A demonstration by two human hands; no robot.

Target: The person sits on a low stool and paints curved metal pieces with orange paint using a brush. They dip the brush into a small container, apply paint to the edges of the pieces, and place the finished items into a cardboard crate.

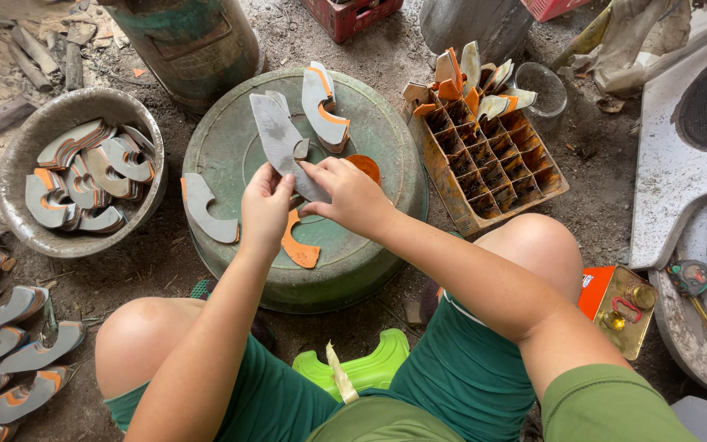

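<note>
Both hands hold a grey curved flat piece (pixel 278 139) over an upturned green basin (pixel 231 147). My left hand (pixel 265 209) grips its lower end from the left. My right hand (pixel 348 192) pinches it from the right, fingers on a small grey patch at its middle. On the basin lie a stack of grey and orange curved pieces (pixel 323 110), a single grey piece (pixel 206 209) at the left rim, an orange piece (pixel 299 245) below my hands, and an orange disc (pixel 365 166) partly hidden by my right hand.
A grey bowl (pixel 18 155) at the left holds several curved pieces. More lie in a row on the ground (pixel 18 344). A rusty divided crate (pixel 493 155) stands right of the basin. A green stool (pixel 362 368) sits between my knees. An orange tin (pixel 615 307) is at right.
</note>
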